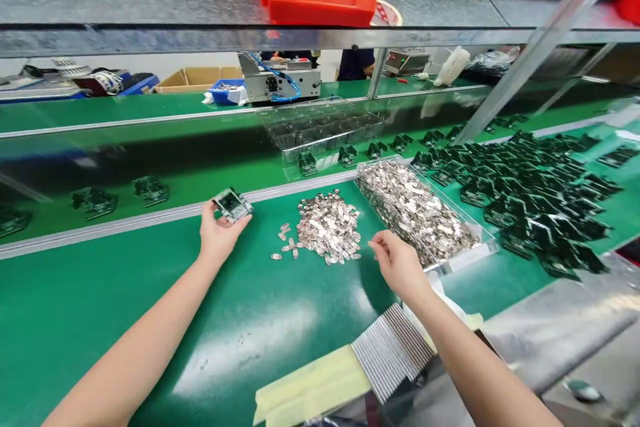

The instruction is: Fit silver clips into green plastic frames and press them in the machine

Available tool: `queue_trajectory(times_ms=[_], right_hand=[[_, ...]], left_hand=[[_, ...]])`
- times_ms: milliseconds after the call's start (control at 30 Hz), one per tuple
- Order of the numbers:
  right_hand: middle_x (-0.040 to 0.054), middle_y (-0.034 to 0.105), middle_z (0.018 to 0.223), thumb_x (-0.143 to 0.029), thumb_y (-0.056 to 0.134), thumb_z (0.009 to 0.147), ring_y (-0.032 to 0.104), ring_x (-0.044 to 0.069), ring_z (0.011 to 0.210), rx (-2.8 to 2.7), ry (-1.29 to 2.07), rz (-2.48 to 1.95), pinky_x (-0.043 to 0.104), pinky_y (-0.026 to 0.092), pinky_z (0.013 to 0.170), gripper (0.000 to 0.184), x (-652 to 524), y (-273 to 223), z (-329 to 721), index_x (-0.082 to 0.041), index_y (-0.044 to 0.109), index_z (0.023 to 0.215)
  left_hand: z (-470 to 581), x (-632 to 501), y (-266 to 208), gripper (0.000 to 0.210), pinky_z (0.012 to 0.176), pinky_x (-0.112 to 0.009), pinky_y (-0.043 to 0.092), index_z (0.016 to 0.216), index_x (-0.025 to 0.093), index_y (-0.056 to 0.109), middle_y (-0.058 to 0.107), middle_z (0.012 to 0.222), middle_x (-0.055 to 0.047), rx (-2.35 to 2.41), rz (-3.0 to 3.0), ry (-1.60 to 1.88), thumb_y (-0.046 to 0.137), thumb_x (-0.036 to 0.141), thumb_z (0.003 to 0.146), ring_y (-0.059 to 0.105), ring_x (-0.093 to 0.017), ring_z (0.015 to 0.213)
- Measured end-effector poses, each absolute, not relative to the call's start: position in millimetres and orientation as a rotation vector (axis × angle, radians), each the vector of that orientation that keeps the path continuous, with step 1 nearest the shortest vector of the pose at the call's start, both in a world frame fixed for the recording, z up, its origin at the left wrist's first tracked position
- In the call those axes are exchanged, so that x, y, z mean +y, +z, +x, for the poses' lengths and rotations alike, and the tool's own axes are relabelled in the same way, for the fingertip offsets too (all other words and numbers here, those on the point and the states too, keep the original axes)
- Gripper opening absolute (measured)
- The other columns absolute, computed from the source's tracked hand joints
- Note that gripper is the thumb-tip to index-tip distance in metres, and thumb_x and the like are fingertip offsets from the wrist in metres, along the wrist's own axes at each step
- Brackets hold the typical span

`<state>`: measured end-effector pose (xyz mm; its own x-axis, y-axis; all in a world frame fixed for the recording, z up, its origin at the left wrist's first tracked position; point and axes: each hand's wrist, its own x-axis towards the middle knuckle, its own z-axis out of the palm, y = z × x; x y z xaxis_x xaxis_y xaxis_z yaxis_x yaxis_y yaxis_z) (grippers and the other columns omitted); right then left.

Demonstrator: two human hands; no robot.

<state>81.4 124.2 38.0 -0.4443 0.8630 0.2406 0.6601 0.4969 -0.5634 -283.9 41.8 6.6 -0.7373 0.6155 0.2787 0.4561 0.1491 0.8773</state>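
Note:
Between the thumb and fingers of my left hand [218, 239] is a small green circuit board [232, 204], raised near the metal edge of the bench. My right hand [401, 268] is pinched closed just right of a loose pile of small silvery metal pieces [329, 225]. Whether a piece sits between those fingertips cannot be made out. Beyond the right hand, a clear plastic tray [486, 248] is heaped with the same metal pieces. Several stray pieces [285, 248] lie left of the pile.
Many green circuit boards [537, 193] cover the bench at right. More boards [151, 191] stand along the green strip behind the metal edge, near a clear blister tray [320, 123]. A ridged metal block [393, 350] and yellow tape [313, 387] lie in front. Above hangs a red bin [323, 7].

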Motion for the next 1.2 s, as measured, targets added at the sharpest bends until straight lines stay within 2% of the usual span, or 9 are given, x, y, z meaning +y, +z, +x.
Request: queue_trajectory(times_ms=[67,167,267,333,500,667,767,900,1200], right_hand=[[0.0018,0.060,0.069,-0.037,0.049,0.094,0.059,0.017,0.059,-1.990,0.741,-1.181,0.027,0.049,0.056,0.020,102,45,93,-0.021,0.059,0.086],[0.0041,0.063,0.078,-0.040,0.053,0.093,0.063,0.017,0.063,-1.740,0.925,-1.093,0.028,0.055,0.057,0.024,61,48,112,-0.020,0.067,0.093],[0.0060,0.068,0.089,-0.036,0.058,0.091,0.069,0.019,0.075,-1.589,1.068,-1.107,0.030,0.059,0.065,0.021,24,46,129,-0.021,0.070,0.100],[0.0054,0.071,0.088,-0.033,0.063,0.087,0.071,0.020,0.077,-1.448,1.132,-1.177,0.030,0.060,0.065,0.018,4,44,139,-0.021,0.069,0.100],[0.0016,0.067,0.070,-0.029,0.069,0.083,0.064,0.017,0.061,-1.365,1.039,-1.269,0.027,0.055,0.057,0.009,-18,42,153,-0.021,0.070,0.080],[0.0038,0.068,0.081,-0.023,0.060,0.088,0.063,0.017,0.072,-1.481,0.959,-1.226,0.028,0.052,0.064,0.012,-18,36,148,-0.021,0.071,0.087],[0.0024,0.067,0.077,-0.019,0.060,0.085,0.062,0.016,0.069,-1.407,1.017,-1.218,0.027,0.051,0.064,0.009,-15,30,138,-0.020,0.066,0.092],[-0.0001,0.067,0.078,-0.013,0.060,0.080,0.059,0.014,0.066,-1.368,1.040,-1.259,0.025,0.048,0.062,0.021,-14,26,129,-0.021,0.058,0.099],[-0.0030,0.064,0.076,-0.014,0.060,0.078,0.053,0.013,0.063,-1.428,0.962,-1.357,0.024,0.043,0.060,0.024,-13,24,127,-0.023,0.051,0.098]], left_hand=[[-226,26,3,0.065,0.092,-0.038,0.057,0.115,0.025,0.039,0.055,0.124,-0.007,1.857,1.101,1.742,0.080,0.036,0.065,0.068,-0.021,0.100],[-145,3,6,0.062,0.088,-0.038,0.059,0.108,0.026,0.040,0.060,0.111,-0.003,1.426,1.025,1.605,0.083,0.037,0.063,0.067,-0.020,0.097],[-83,-12,17,0.061,0.081,-0.038,0.061,0.113,0.028,0.038,0.062,0.108,-0.002,1.218,0.957,1.387,0.079,0.040,0.069,0.068,-0.020,0.092],[-54,-16,22,0.061,0.083,-0.038,0.061,0.118,0.030,0.037,0.061,0.109,-0.003,1.133,0.979,1.298,0.076,0.042,0.073,0.067,-0.021,0.095],[-19,-16,17,0.055,0.087,-0.037,0.058,0.124,0.031,0.039,0.059,0.113,-0.005,1.047,1.103,1.164,0.069,0.043,0.079,0.064,-0.020,0.095],[-19,-15,3,0.052,0.084,-0.034,0.057,0.125,0.029,0.040,0.058,0.111,-0.006,1.026,1.128,1.165,0.068,0.039,0.082,0.064,-0.019,0.095],[-22,-15,3,0.049,0.084,-0.031,0.056,0.125,0.028,0.041,0.059,0.111,-0.006,1.002,1.150,1.185,0.067,0.035,0.084,0.064,-0.018,0.096],[-22,-15,8,0.042,0.085,-0.028,0.054,0.125,0.027,0.042,0.062,0.107,-0.004,0.955,1.193,1.186,0.063,0.028,0.088,0.064,-0.016,0.095],[-23,-14,6,0.037,0.085,-0.027,0.053,0.126,0.026,0.044,0.063,0.108,-0.005,0.907,1.232,1.202,0.057,0.024,0.092,0.064,-0.015,0.095]])
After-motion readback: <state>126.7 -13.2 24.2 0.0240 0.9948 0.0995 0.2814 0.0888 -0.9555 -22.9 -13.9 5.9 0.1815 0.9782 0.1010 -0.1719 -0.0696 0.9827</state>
